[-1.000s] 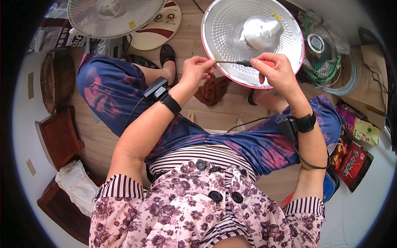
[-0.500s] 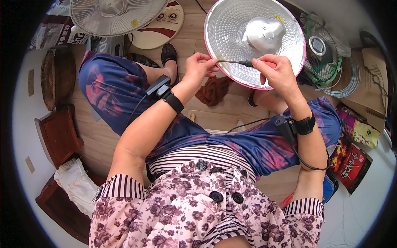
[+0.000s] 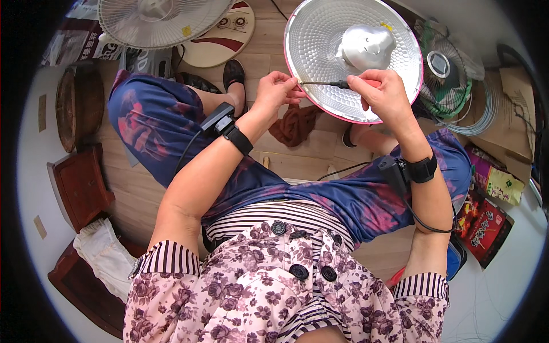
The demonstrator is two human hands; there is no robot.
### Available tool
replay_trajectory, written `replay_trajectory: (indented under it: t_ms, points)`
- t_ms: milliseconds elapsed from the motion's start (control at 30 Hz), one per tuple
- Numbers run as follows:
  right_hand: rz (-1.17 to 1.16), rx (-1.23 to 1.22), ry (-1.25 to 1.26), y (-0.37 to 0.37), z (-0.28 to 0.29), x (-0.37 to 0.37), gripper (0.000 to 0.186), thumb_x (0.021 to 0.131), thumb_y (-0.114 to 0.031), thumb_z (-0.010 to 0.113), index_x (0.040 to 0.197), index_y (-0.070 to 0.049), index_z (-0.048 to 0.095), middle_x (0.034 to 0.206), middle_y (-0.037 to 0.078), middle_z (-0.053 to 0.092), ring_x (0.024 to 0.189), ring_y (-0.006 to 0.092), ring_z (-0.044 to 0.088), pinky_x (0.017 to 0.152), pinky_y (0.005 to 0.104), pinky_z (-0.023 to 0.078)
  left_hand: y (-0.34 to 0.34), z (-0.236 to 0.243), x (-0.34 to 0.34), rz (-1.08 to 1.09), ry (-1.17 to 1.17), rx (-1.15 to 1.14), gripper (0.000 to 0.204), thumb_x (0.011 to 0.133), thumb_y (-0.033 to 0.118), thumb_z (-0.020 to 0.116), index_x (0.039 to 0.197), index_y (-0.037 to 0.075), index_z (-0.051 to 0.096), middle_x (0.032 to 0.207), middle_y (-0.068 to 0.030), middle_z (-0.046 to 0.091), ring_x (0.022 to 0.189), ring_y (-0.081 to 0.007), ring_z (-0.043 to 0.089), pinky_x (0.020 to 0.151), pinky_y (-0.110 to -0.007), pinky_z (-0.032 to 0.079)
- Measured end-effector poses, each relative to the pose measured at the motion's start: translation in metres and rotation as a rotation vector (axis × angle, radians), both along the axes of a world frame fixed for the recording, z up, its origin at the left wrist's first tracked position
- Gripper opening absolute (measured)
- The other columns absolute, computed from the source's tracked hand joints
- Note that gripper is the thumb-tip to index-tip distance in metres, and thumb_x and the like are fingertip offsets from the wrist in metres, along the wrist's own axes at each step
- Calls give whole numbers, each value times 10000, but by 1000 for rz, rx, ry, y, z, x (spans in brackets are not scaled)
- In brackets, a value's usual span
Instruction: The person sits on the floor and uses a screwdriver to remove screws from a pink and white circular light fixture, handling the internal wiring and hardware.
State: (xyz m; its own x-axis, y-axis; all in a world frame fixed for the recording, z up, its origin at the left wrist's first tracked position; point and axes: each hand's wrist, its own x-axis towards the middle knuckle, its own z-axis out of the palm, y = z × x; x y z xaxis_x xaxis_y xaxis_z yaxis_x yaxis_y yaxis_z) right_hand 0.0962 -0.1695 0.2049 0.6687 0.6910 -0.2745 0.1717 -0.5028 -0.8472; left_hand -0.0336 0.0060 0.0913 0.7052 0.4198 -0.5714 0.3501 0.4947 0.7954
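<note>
In my right hand (image 3: 388,96), closed round its red and black handle, is a screwdriver (image 3: 321,83). Its thin shaft points left across the lower part of a round silver reflector dish (image 3: 314,48) with a pink rim, which looks like the head of a dish heater. A shiny domed cover (image 3: 366,47) sits at the middle of the dish. My left hand (image 3: 274,93) is beside the dish's left rim, thumb and forefinger pinched at the screwdriver's tip. Whether a small part is between those fingers cannot be seen.
A fan with a pale grille (image 3: 163,23) and a round base with knobs (image 3: 229,31) stand at the far left. A brown cloth (image 3: 293,126) lies below the dish. To the right are another fan (image 3: 439,64), coiled wire (image 3: 486,111) and cardboard (image 3: 517,91).
My right hand has risen slightly along with the screwdriver handle. The dish's left rim has shifted a little to the right. My left hand stays pinched at nearly the same place.
</note>
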Motion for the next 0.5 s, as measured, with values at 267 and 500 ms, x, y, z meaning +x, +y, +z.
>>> replay_trajectory:
  t_ms: [267, 500]
  points:
    - [-2, -13, 1, -1, -2, 1, 285, 800, -227, 655, 758, 54, 674, 498, 31, 563, 451, 69, 522, 448, 232, 413, 0, 1, 0, -13, -7, 20, 165, 876, 131, 609, 941, 7, 523, 866, -101, 628, 734, -165, 656, 621, -265, 536]
    - [5, 12, -51, 0, -4, -1, 281, 788, -225, 655, 760, 53, 677, 484, 33, 554, 449, 70, 514, 446, 233, 408, 0, 4, 1, -45, -1, 59, 161, 859, 118, 620, 927, 13, 517, 837, -94, 628, 727, -161, 656, 582, -254, 527]
